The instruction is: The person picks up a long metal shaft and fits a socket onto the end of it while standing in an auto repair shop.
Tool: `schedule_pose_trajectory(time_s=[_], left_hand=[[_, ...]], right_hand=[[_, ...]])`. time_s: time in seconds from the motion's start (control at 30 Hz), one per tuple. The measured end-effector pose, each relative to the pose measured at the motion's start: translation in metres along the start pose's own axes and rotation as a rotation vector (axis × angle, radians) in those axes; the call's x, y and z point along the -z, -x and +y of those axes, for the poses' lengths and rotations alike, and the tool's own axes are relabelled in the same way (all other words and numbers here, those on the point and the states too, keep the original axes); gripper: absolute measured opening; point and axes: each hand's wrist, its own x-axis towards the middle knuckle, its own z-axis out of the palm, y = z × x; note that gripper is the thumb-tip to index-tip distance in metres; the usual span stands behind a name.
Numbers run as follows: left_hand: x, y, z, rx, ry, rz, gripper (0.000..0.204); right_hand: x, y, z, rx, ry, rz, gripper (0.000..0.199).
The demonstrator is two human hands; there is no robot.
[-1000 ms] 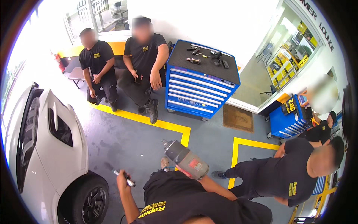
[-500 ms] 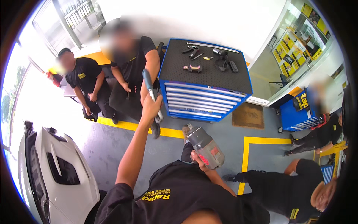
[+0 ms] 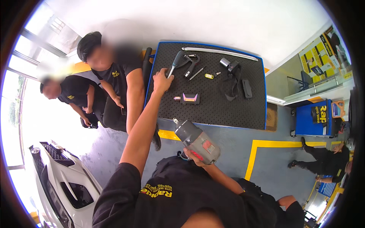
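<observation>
My left hand [image 3: 162, 80] is wrapped round a ratchet [image 3: 176, 60] with a blue-grey handle and a bright metal shaft. It reaches over the left part of a blue tool chest's black dotted top [image 3: 213, 112]; whether the tool touches the mat I cannot tell. Closer to my body, my right hand [image 3: 194, 157] grips a grey and black impact wrench [image 3: 198, 143], its square drive pointing up and left. Around the left hand lie a black hand-grip tool [image 3: 191, 65], a thin pen-shaped tool [image 3: 197, 73] and a small black work light [image 3: 189, 98].
A long silver bar [image 3: 220, 53] lies along the chest's far edge. Toward the right are a strapped headlamp [image 3: 230, 68], a dark case [image 3: 247, 89] and a yellow tag [image 3: 208, 76]. A co-worker [image 3: 118, 78] sits close beside my left arm. A white car [image 3: 72, 182] stands at lower left.
My left hand has carried the ratchet up and right, from beside the chest to over its top. The chest appears nearer, and the impact wrench sits slightly further left in view.
</observation>
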Motion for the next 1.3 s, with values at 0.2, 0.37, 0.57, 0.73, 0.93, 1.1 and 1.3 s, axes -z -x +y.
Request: schedule_pose_trajectory(time_s=[0.2,0.37,0.57,0.73,0.93,1.1,1.3], left_hand=[[-0.02,0.01,0.007,0.079,0.167,0.125,0.055],[0.004,0.035,-0.037,-0.014,0.442,0.216,0.054],[0.039,0.172,0.005,0.039,0.682,0.273,0.047],[0.034,0.327,0.02,0.129,0.576,0.132,0.042],[0.077,0.384,0.036,0.119,0.331,0.338,0.042],[0.068,0.451,0.053,0.159,0.306,0.472,0.033],[0.061,0.503,0.088,0.202,0.381,0.66,0.022]], right_hand=[[0.027,-0.058,0.009,-0.139,-0.135,-0.102,0.016],[0.019,-0.088,-0.007,-0.123,-0.304,-0.131,0.023],[0.013,-0.122,-0.03,-0.004,-0.52,-0.156,0.013],[-0.031,-0.134,-0.06,-0.028,-1.012,-0.305,0.048],[-0.077,-0.09,-0.099,-0.044,-1.127,-0.465,0.055],[-0.082,-0.032,-0.111,-0.056,-0.981,-0.629,0.052],[-0.08,0.017,-0.138,-0.142,-0.947,-0.842,0.017]])
